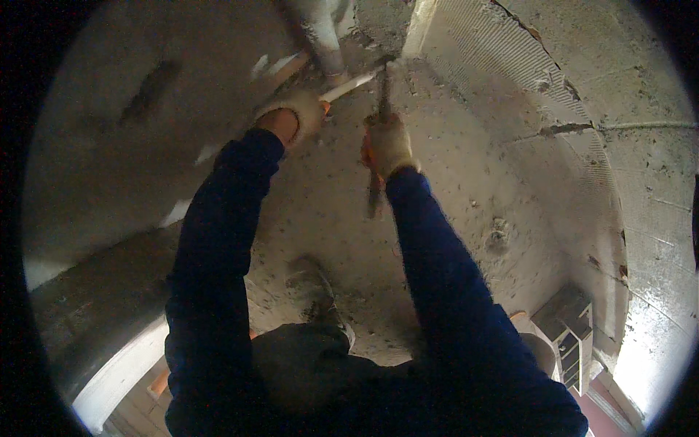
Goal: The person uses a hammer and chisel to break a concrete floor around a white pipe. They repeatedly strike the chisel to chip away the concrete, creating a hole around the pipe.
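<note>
Reaching up the frame with both arms in dark blue sleeves point(218, 211). Holding a long pale stick point(351, 88) in the gloved left hand point(302, 120), a bit left of the top middle, with a spot of orange showing by the fingers. Gripping a dark tool point(384, 95) in the right hand point(391, 146), gloved too, at the top middle, with one part poking up past the fingers and another part pointing down below. Too blurry to tell what kind of tool. Tipping the pale stick up and to the right, its far end close to the top of the dark tool; hard to tell if touching. Bending over a rough gray floor point(451, 240) with little bumps, in the middle of the frame. Seen lower down, left of the middle, a blurry foot point(313, 288). Near the top edge, a pale post point(320, 33) and, to its right, a light strip point(420, 29). In the upper right, a patch of thin ridges point(495, 51) beside a gray wall point(648, 95). At the lower right, a small rack point(571, 339) with slots.
</note>
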Motion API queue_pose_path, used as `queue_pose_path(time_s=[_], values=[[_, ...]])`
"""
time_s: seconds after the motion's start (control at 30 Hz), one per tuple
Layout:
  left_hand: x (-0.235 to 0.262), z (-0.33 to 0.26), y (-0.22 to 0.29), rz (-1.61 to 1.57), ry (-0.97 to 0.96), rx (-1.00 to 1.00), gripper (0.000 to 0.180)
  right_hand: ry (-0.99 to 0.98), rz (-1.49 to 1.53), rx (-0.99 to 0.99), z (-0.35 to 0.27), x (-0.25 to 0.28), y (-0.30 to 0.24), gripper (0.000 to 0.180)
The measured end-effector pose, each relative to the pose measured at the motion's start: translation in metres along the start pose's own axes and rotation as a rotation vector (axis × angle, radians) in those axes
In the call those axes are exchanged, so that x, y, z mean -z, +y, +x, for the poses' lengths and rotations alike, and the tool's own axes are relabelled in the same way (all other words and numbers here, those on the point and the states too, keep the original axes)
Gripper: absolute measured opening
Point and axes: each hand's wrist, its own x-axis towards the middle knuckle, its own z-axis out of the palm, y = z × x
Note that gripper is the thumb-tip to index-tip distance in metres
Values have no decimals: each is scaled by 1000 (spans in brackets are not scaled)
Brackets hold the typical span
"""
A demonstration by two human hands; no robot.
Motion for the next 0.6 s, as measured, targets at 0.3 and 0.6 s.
queue_pose_path(time_s=[0.3,0.6], values=[[21,17,2,152,-271,-50,41,46,506,462,-3,8,8,15],[54,0,31,160,-270,58,42,-76,185,-155,1,27,-9,13]])
